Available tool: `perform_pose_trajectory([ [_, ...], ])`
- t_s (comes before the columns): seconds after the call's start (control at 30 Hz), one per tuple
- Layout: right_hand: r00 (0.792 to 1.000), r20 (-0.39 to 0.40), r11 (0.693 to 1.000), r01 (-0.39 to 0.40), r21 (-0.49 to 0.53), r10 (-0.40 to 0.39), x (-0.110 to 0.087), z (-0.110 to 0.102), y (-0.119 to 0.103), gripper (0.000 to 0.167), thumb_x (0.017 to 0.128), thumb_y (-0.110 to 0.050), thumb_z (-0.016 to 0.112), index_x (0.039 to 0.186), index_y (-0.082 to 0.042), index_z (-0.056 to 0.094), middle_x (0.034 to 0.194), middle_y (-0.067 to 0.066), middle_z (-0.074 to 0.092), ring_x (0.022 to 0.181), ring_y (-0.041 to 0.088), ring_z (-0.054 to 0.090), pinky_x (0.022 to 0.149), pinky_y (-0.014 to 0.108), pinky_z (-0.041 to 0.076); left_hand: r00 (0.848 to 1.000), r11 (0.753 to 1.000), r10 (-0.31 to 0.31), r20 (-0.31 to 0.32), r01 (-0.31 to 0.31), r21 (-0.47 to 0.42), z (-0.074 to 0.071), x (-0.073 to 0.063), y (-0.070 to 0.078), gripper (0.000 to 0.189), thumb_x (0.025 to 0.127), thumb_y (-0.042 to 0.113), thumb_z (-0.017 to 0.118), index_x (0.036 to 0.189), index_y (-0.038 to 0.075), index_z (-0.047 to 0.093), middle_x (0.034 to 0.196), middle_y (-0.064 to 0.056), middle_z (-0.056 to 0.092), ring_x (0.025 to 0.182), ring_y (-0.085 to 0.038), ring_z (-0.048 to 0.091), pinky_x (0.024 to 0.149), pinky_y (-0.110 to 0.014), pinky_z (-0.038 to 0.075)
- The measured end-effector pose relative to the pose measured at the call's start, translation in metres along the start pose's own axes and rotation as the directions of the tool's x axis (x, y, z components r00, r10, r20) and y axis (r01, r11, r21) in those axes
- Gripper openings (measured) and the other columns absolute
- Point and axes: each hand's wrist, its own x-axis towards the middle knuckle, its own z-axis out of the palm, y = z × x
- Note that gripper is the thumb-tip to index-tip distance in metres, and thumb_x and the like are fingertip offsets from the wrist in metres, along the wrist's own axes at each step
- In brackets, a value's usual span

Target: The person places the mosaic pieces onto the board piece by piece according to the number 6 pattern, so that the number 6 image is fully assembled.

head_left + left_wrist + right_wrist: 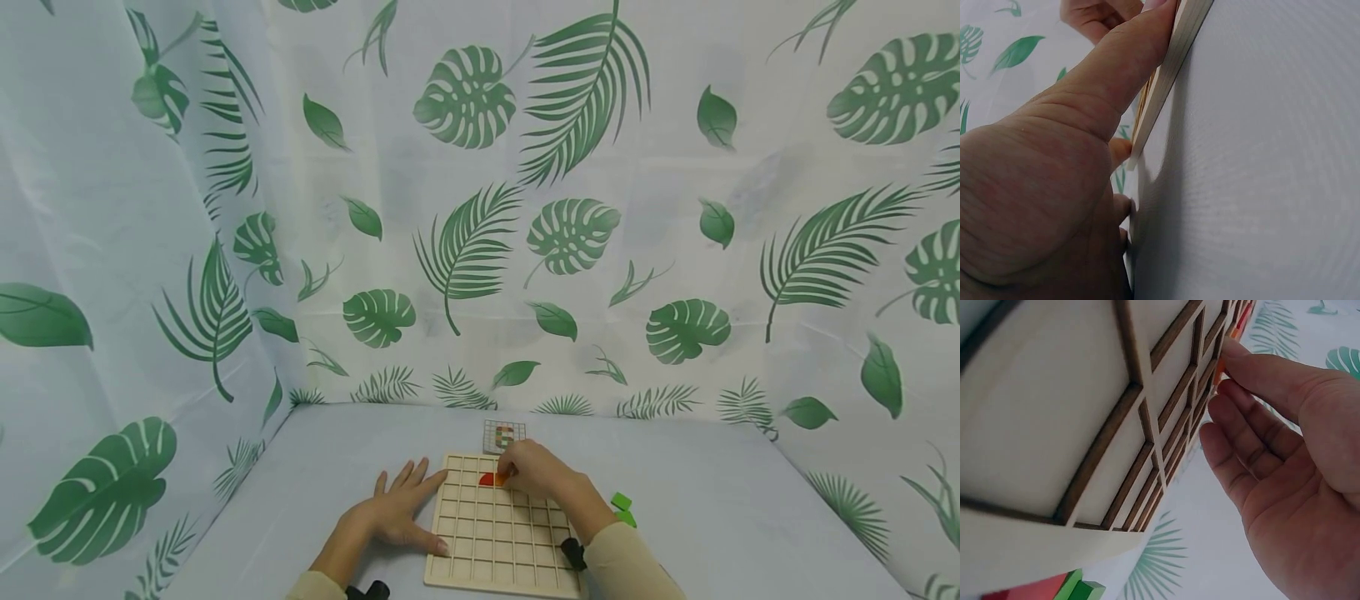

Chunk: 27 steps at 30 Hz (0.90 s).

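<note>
A pale wooden grid board lies on the table. Along its left edge my left hand is spread, thumb and forefinger touching the side. In the left wrist view the straight thumb lies against the board's edge. Over the far rows, my right hand pinches a small orange piece between thumb and fingertips, right at the grid. A red piece with a curved side sits in a far-row cell, just left of the orange one. The fingers partly hide the orange piece.
Behind the board lies a small card with a gridded, coloured pattern. Green blocks lie right of the board, by the right forearm. A red piece shows beside them in the right wrist view. Leaf-printed cloth hangs behind the table.
</note>
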Motion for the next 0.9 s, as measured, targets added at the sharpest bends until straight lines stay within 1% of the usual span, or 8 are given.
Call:
perform_pose_trajectory([
  [0.1, 1.000, -0.005, 1.000, 0.008, 0.006, -0.008, 0.000, 0.000, 0.002, 0.010, 0.087, -0.003, 0.082, 0.096, -0.006, 0.081, 0.089, 0.002, 0.076, 0.077, 0.006, 0.064, 0.069, 0.026, 0.056, 1.000, 1.000, 0.012, 0.000, -0.012, 0.003, -0.002, 0.000, 0.001, 0.125, 0.064, 0.083, 0.079, 0.165, 0.028, 0.030, 0.174, -0.021, 0.015, 0.161, -0.047, 0.007, 0.119, -0.080, -0.003],
  [0.17, 1.000, -0.004, 1.000, 0.011, 0.013, -0.011, -0.001, -0.001, 0.003, 0.010, 0.087, -0.003, 0.082, 0.097, -0.006, 0.080, 0.090, 0.002, 0.075, 0.078, 0.007, 0.063, 0.070, 0.026, 0.056, 1.000, 1.000, 0.004, 0.008, -0.004, 0.000, -0.005, -0.003, 0.005, 0.124, 0.064, 0.081, 0.081, 0.165, 0.026, 0.031, 0.174, -0.022, 0.015, 0.161, -0.047, 0.007, 0.119, -0.080, -0.003],
  [0.4, 1.000, 0.018, 0.999, 0.017, 0.035, -0.017, -0.004, -0.002, 0.005, 0.013, 0.089, -0.007, 0.082, 0.101, -0.006, 0.081, 0.093, 0.002, 0.078, 0.078, 0.004, 0.064, 0.071, 0.026, 0.057, 0.999, 0.999, -0.022, 0.024, 0.022, 0.029, -0.005, -0.003, 0.006, 0.122, 0.068, 0.079, 0.081, 0.165, 0.026, 0.030, 0.175, -0.018, 0.014, 0.162, -0.044, 0.007, 0.121, -0.077, 0.000],
  [0.5, 1.000, 0.016, 0.999, 0.017, 0.048, -0.018, -0.007, -0.005, 0.004, 0.016, 0.090, -0.008, 0.080, 0.106, -0.005, 0.080, 0.100, 0.005, 0.079, 0.083, 0.008, 0.067, 0.074, 0.029, 0.058, 1.000, 1.000, -0.003, 0.015, 0.002, 0.020, -0.005, -0.004, 0.007, 0.121, 0.069, 0.075, 0.082, 0.165, 0.024, 0.030, 0.174, -0.020, 0.014, 0.161, -0.045, 0.008, 0.121, -0.078, 0.000],
  [0.63, 1.000, 0.009, 0.998, 0.010, 0.068, -0.011, -0.014, -0.010, 0.004, 0.022, 0.093, -0.008, 0.078, 0.114, -0.003, 0.078, 0.113, 0.010, 0.077, 0.092, 0.018, 0.071, 0.081, 0.035, 0.061, 1.000, 1.000, 0.026, 0.008, -0.026, 0.005, -0.006, -0.006, 0.007, 0.121, 0.070, 0.072, 0.083, 0.165, 0.021, 0.029, 0.174, -0.022, 0.013, 0.161, -0.047, 0.007, 0.120, -0.079, -0.001],
  [0.77, 0.999, -0.030, 0.998, 0.012, 0.060, -0.010, -0.021, -0.014, 0.006, 0.025, 0.094, -0.008, 0.076, 0.118, -0.001, 0.076, 0.115, 0.013, 0.076, 0.094, 0.021, 0.071, 0.080, 0.036, 0.061, 0.999, 1.000, 0.031, 0.007, -0.031, -0.002, -0.006, -0.008, 0.008, 0.121, 0.071, 0.071, 0.084, 0.165, 0.020, 0.029, 0.174, -0.023, 0.012, 0.161, -0.047, 0.006, 0.120, -0.079, -0.002],
  [0.83, 0.998, -0.059, 0.999, -0.001, 0.053, 0.004, -0.025, -0.017, 0.007, 0.025, 0.095, -0.009, 0.076, 0.118, -0.001, 0.075, 0.115, 0.013, 0.076, 0.094, 0.021, 0.071, 0.079, 0.036, 0.060, 0.999, 0.999, 0.032, 0.006, -0.032, -0.002, -0.006, -0.008, 0.008, 0.121, 0.071, 0.071, 0.084, 0.165, 0.020, 0.029, 0.173, -0.023, 0.013, 0.161, -0.047, 0.007, 0.120, -0.079, -0.001],
  [0.9, 0.996, -0.083, 0.998, -0.026, 0.063, 0.031, -0.030, -0.020, 0.008, 0.027, 0.095, -0.011, 0.076, 0.120, -0.001, 0.074, 0.118, 0.014, 0.076, 0.096, 0.022, 0.071, 0.080, 0.038, 0.060, 0.999, 0.999, 0.037, 0.006, -0.037, -0.001, -0.006, -0.007, 0.008, 0.121, 0.071, 0.072, 0.083, 0.165, 0.020, 0.029, 0.173, -0.023, 0.013, 0.161, -0.047, 0.007, 0.120, -0.079, -0.001],
])
